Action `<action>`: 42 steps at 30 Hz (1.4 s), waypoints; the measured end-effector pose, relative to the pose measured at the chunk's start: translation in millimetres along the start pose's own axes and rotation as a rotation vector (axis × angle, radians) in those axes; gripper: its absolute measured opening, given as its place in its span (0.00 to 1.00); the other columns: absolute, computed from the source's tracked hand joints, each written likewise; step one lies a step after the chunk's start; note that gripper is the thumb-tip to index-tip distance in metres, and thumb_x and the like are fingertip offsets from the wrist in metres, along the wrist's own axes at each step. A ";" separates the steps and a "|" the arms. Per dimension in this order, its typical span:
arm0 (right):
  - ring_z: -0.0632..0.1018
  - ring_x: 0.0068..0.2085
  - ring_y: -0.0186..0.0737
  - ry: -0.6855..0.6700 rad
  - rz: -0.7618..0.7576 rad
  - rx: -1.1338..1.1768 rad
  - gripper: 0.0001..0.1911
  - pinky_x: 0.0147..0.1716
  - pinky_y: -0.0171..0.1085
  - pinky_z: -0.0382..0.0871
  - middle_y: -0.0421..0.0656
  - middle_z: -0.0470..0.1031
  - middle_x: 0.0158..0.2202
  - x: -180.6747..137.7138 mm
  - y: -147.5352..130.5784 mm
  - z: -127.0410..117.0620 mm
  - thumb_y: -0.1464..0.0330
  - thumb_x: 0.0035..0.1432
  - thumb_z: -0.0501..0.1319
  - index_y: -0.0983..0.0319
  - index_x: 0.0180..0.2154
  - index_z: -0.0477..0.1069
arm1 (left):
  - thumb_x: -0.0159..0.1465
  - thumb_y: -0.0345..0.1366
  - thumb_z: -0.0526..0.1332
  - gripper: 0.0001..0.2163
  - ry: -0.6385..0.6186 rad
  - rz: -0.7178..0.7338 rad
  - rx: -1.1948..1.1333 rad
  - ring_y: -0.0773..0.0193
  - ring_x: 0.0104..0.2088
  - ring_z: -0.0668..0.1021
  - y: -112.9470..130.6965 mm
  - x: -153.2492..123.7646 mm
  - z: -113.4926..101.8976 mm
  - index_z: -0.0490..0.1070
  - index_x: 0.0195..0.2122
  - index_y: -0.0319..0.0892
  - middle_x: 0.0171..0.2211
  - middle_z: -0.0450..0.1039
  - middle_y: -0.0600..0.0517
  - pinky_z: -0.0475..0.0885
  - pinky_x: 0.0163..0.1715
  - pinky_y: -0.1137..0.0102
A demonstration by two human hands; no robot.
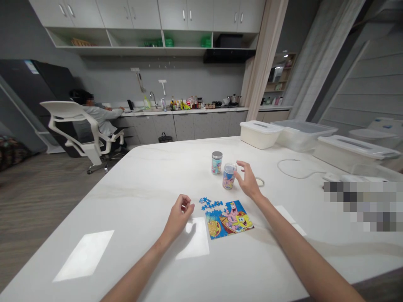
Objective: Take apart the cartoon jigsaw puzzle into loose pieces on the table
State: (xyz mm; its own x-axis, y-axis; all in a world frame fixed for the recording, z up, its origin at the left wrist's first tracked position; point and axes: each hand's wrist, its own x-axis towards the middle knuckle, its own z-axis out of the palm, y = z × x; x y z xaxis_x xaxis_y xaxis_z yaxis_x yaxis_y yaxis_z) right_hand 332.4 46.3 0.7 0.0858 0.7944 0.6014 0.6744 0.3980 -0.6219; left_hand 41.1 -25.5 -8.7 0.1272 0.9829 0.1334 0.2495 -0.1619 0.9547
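Note:
A cartoon jigsaw puzzle (229, 222) lies on the white table, mostly joined, with gaps along its upper left edge. Several loose or partly linked blue pieces (211, 205) sit just above it. To the left of these, my left hand (179, 214) hovers with fingers curled and no piece visible in it. My right hand (248, 180) is at the right side of a clear, lidless jar (228, 178) with a cartoon print, thumb and fingers apart; whether they touch it I cannot tell. A second printed jar (216, 163) with a silver lid stands behind.
A round lid (260, 182) lies right of my right hand. White storage boxes (260, 135) line the table's far right, near a white cable (299, 176). Beyond the table, a person sits on a white chair (67, 113) by the kitchen counter (189, 126).

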 end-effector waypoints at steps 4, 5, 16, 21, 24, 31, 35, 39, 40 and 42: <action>0.75 0.52 0.46 -0.372 0.215 -0.311 0.24 0.51 0.45 0.69 0.55 0.71 0.55 51.1 -23.8 -22.0 0.67 0.63 0.51 0.65 0.60 0.58 | 0.58 0.43 0.59 0.10 0.003 0.008 0.022 0.66 0.27 0.66 -0.6 -0.7 1.0 0.61 0.33 0.44 0.26 0.62 0.58 0.63 0.32 0.70; 0.77 0.48 0.48 -0.447 0.237 -0.339 0.24 0.48 0.45 0.71 0.55 0.74 0.52 64.3 -28.3 -23.8 0.67 0.59 0.57 0.67 0.57 0.64 | 0.58 0.43 0.59 0.10 0.002 0.010 0.024 0.66 0.27 0.66 -1.1 -0.8 1.5 0.61 0.33 0.44 0.26 0.62 0.58 0.63 0.32 0.70; 0.81 0.29 0.43 -0.815 0.304 -0.612 0.09 0.29 0.35 0.75 0.54 0.81 0.29 107.4 -46.9 2.5 0.75 0.48 0.64 0.70 0.35 0.78 | 0.59 0.42 0.58 0.09 -0.021 0.022 0.033 0.66 0.27 0.66 0.5 -2.5 0.2 0.61 0.34 0.44 0.25 0.61 0.58 0.63 0.31 0.70; 0.81 0.30 0.45 -0.841 0.267 -0.668 0.12 0.30 0.38 0.74 0.54 0.81 0.32 110.1 -55.6 -0.9 0.75 0.49 0.63 0.70 0.38 0.78 | 0.59 0.41 0.58 0.08 -0.036 0.036 0.039 0.67 0.26 0.66 1.2 -2.1 -2.2 0.61 0.34 0.44 0.25 0.61 0.58 0.63 0.31 0.70; 0.81 0.35 0.50 -0.831 0.206 -0.661 0.14 0.34 0.41 0.75 0.56 0.80 0.38 113.7 -68.4 -9.5 0.74 0.50 0.63 0.70 0.41 0.77 | 0.59 0.41 0.58 0.08 -0.054 0.036 0.052 0.66 0.26 0.66 1.0 -2.2 -2.5 0.61 0.34 0.44 0.25 0.61 0.58 0.63 0.31 0.70; 0.73 0.53 0.46 -0.585 -0.349 -0.325 0.16 0.55 0.44 0.65 0.51 0.72 0.49 58.4 -94.2 -21.8 0.75 0.60 0.53 0.64 0.48 0.71 | 0.61 0.38 0.56 0.05 -0.125 0.161 0.285 0.60 0.34 0.73 -6.3 -4.3 -4.3 0.66 0.37 0.45 0.31 0.70 0.53 0.66 0.38 0.64; 0.75 0.47 0.46 -0.598 -0.429 -0.181 0.14 0.48 0.46 0.70 0.50 0.72 0.45 -13.6 -76.8 -0.6 0.75 0.62 0.50 0.63 0.46 0.70 | 0.62 0.34 0.54 0.10 -0.195 0.335 0.599 0.52 0.44 0.75 -14.9 -2.9 -3.8 0.69 0.43 0.44 0.41 0.74 0.45 0.67 0.47 0.57; 0.75 0.47 0.46 -0.526 -0.284 -0.166 0.17 0.48 0.47 0.71 0.51 0.72 0.45 -60.1 -48.9 17.9 0.77 0.62 0.47 0.64 0.48 0.69 | 0.65 0.32 0.52 0.19 -0.290 0.446 0.720 0.52 0.60 0.67 -23.0 0.2 -0.9 0.64 0.58 0.44 0.60 0.65 0.43 0.62 0.58 0.56; 0.75 0.47 0.46 -0.510 -0.255 -0.160 0.17 0.48 0.47 0.71 0.51 0.72 0.44 -65.5 -43.2 19.9 0.77 0.63 0.47 0.64 0.48 0.69 | 0.66 0.32 0.51 0.21 -0.313 0.453 0.729 0.53 0.63 0.64 -24.1 1.0 0.0 0.62 0.60 0.44 0.63 0.62 0.44 0.60 0.61 0.56; 0.75 0.45 0.46 -0.508 -0.240 -0.155 0.16 0.48 0.47 0.72 0.50 0.72 0.43 -71.2 -35.0 21.3 0.76 0.63 0.49 0.63 0.47 0.70 | 0.66 0.33 0.51 0.22 -0.357 0.453 0.729 0.54 0.65 0.61 -24.0 2.9 1.7 0.61 0.61 0.45 0.65 0.58 0.46 0.56 0.63 0.55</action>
State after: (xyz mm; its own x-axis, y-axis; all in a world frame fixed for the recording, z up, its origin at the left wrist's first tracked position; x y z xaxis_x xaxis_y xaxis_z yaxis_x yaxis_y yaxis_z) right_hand 287.0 -14.4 -31.0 -0.4195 0.8259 0.3767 0.7341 0.5527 -0.3945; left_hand 37.1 -18.9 -31.7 0.6175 0.7466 0.2475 0.6303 -0.6580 0.4120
